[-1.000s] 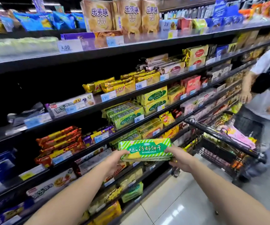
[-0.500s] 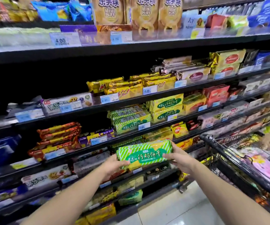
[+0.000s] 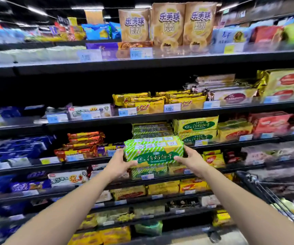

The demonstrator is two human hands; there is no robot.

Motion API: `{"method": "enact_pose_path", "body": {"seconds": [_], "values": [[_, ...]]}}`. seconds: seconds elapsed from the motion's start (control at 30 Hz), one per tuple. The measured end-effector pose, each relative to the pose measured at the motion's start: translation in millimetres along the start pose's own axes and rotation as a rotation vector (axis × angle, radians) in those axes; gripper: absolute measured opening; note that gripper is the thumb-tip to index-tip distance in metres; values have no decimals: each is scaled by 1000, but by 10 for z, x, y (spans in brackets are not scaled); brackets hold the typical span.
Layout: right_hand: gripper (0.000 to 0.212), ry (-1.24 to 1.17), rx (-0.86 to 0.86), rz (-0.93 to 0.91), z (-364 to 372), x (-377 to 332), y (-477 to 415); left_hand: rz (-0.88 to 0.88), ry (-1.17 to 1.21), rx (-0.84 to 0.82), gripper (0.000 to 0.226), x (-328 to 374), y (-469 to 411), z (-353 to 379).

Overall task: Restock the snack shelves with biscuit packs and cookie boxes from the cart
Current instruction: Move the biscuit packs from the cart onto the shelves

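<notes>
The left forearm (image 3: 68,206), below and left of the green-striped biscuit pack (image 3: 154,152), is bare up to the wrist, and the left grip (image 3: 120,164) is a bare hand. The right forearm (image 3: 239,204) and right grip (image 3: 194,163), right of the pack, are equally bare.

You are looking at three tan puff-snack bags (image 3: 168,23) standing upright side by side at the very top, with blue crisp bags (image 3: 96,31) sitting just to their left. A pale blue price tag (image 3: 141,53) is hanging just below them, and a second price tag (image 3: 172,108) is showing 6.00 one level down. Blurred ceiling light strips (image 3: 36,11) are glowing overhead. A patch of grey floor (image 3: 192,240) is showing at the bottom.
</notes>
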State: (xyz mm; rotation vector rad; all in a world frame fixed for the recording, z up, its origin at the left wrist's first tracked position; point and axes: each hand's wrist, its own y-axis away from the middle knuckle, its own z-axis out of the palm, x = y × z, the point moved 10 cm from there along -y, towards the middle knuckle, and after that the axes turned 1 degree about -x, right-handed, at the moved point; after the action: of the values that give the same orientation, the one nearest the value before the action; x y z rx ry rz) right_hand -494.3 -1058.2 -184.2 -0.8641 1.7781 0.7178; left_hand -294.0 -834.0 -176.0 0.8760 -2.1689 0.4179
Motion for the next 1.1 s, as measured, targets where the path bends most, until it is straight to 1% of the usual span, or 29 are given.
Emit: {"method": "enact_pose_path", "body": {"seconds": [0.07, 0.1, 0.17, 0.27, 0.33, 0.47, 0.53, 0.6, 0.7, 0.73, 0.8, 0.83, 0.87, 1.0, 1.1], "values": [[74, 6, 14, -19, 8, -72, -151, 21, -16, 48, 42, 22, -93, -102], [76, 3, 22, -15, 13, -68, -234, 28, -43, 67, 49, 31, -152, -137], [75, -5, 35, -3, 30, -26, -392, 50, -93, 93, 62, 37, -293, -181], [70, -5, 51, -32, 34, -12, -650, 95, -131, 137, 69, 33, -526, -226], [70, 25, 81, -68, 6, -45, -844, 100, -158, 186, 72, 3, -678, -246], [78, 40, 106, -114, -13, -142, -1205, 114, -166, 290, 51, -18, -924, -311], [80, 89, 155, -117, -38, -193, -1362, 79, -169, 307, 44, -77, -1045, -345], [74, 150, 210, -100, -43, -203, -1494, 28, -139, 325, 44, -177, -1155, -379], [50, 177, 269, -43, -31, -149, -1650, 6, -120, 315, 42, -265, -1330, -335], [44, 203, 287, -26, -35, -143, -1678, 14, -115, 305, 47, -269, -1380, -315], [33, 309, 333, -25, -67, -193, -1700, 24, -103, 291, 74, -275, -1455, -296], [30, 378, 355, -37, -80, -247, -1692, 29, -102, 280, 82, -269, -1478, -290], [28, 454, 379, -48, -89, -306, -1670, 40, -100, 266, 86, -258, -1495, -281], [23, 775, 468, -67, -145, -445, -1503, 51, -134, 230, 85, -198, -1538, -218], [21, 870, 450, -45, -212, -367, -1462, 41, -150, 201, 82, -132, -1562, -116]]}}
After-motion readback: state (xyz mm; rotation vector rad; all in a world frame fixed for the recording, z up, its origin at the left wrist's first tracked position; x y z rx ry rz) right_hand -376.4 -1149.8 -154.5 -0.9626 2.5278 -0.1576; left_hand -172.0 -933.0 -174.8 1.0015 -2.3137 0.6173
